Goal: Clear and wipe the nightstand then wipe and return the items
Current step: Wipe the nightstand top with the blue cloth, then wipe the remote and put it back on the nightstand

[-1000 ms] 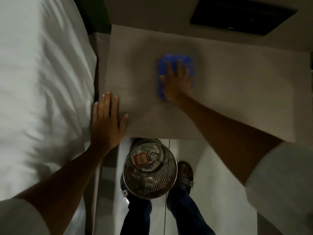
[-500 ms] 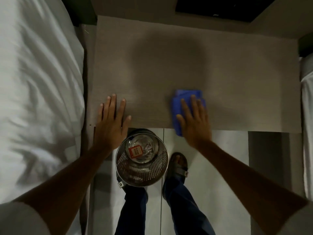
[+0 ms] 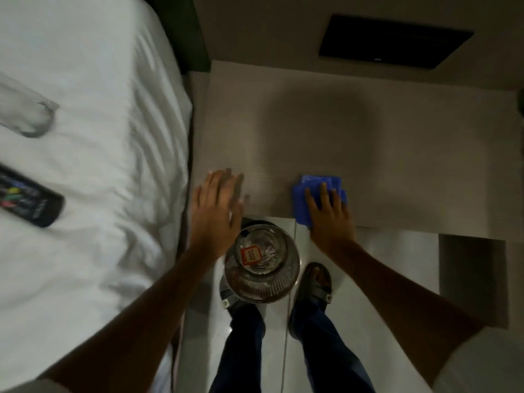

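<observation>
Head view, right hand (image 3: pixel 329 219) fingers spread flat on blue cloth (image 3: pixel 304 202), left hand (image 3: pixel 217 211) motion-blurred, fingers open.

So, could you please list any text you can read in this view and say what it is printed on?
Nothing reads clearly.
Red card in the metal bin: white lettering, too blurred.
Remote control on the bed: coloured buttons and small print, too blurred.
Dark wall panel: tiny pale mark, unreadable.

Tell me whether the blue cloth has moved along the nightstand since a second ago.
Yes. The blue cloth under the right hand came from mid-nightstand to its front edge, nearer the bin.
</observation>
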Demonstrator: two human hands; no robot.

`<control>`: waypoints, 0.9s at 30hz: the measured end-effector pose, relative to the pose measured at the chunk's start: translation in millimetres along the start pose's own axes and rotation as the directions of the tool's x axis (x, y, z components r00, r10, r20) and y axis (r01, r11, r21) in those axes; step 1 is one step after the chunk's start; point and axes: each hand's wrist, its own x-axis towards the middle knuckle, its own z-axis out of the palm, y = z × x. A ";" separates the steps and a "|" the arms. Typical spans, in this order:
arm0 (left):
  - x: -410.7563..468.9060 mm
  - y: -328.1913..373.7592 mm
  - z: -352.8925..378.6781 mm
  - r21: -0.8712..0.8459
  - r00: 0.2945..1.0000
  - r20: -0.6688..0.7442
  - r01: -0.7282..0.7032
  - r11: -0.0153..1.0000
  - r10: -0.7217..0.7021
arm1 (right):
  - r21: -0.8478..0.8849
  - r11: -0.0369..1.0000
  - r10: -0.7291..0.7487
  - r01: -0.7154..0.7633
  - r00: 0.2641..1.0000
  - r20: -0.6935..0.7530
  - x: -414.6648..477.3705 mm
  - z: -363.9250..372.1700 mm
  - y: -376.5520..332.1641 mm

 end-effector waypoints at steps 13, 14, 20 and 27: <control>-7.9 -87.0 -184.2 -0.441 0.279 -0.315 0.803 0.400 -0.907 | 0.197 0.963 -0.148 0.182 0.974 -0.173 -42.8 -89.6 -14.7; -1.7 -90.9 -187.7 -0.480 0.238 -0.248 0.812 0.333 -0.939 | 0.213 0.961 -0.134 0.173 0.973 -0.188 -42.7 -93.7 -17.2; -17.3 -99.6 -190.9 -0.623 0.201 -0.074 0.756 0.202 -0.977 | 0.339 0.926 -0.071 0.164 0.960 -0.271 -42.6 -118.6 -30.1; -62.6 0.1 -148.6 -0.851 0.373 -0.032 0.476 0.221 -0.927 | 0.511 0.838 -0.016 0.191 0.945 -0.326 -46.1 -133.4 -28.7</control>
